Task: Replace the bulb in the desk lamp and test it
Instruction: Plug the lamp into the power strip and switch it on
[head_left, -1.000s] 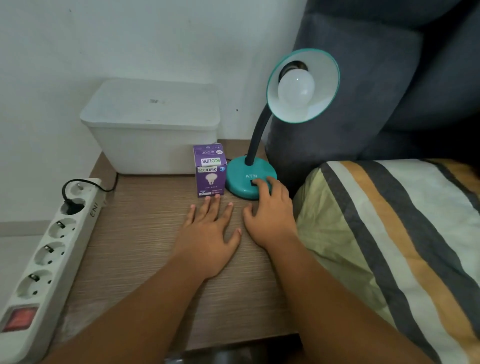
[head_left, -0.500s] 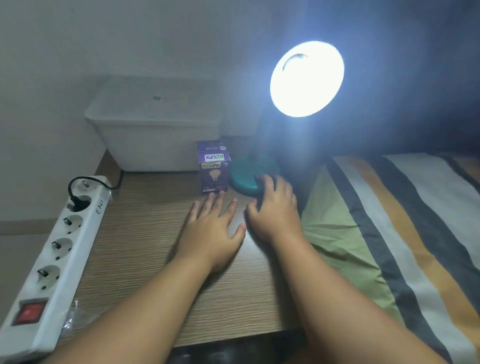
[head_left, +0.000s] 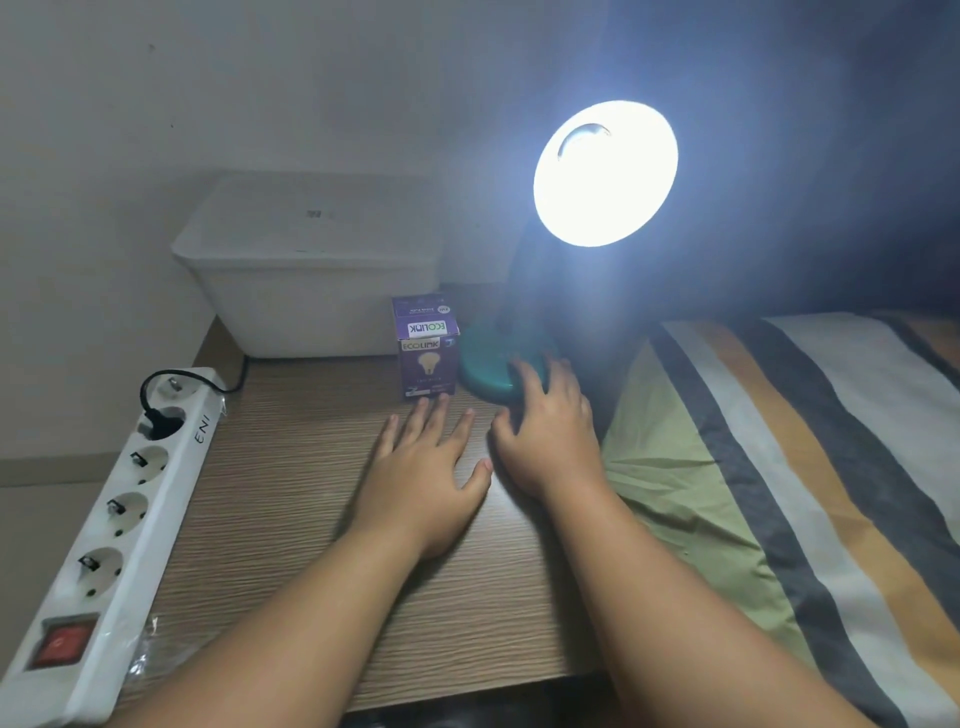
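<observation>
The desk lamp's shade (head_left: 605, 174) glows bright white, its bulb lit and lost in the glare. The round teal lamp base (head_left: 485, 364) stands at the back of the wooden table (head_left: 291, 519). My right hand (head_left: 548, 434) rests on the table with its fingertips on the front of the base, covering the switch. My left hand (head_left: 426, 467) lies flat on the wood, fingers spread, holding nothing, its tips just short of the purple bulb box (head_left: 427, 353) that stands upright left of the base.
A white power strip (head_left: 111, 535) with a red switch lies along the table's left edge, a black plug in its far socket. A white lidded bin (head_left: 311, 270) sits against the wall. A striped bed cover (head_left: 779, 493) borders the table's right.
One second ago the lamp was dark with the bulb visible; it came on and stays lit. Both hands have kept their places.
</observation>
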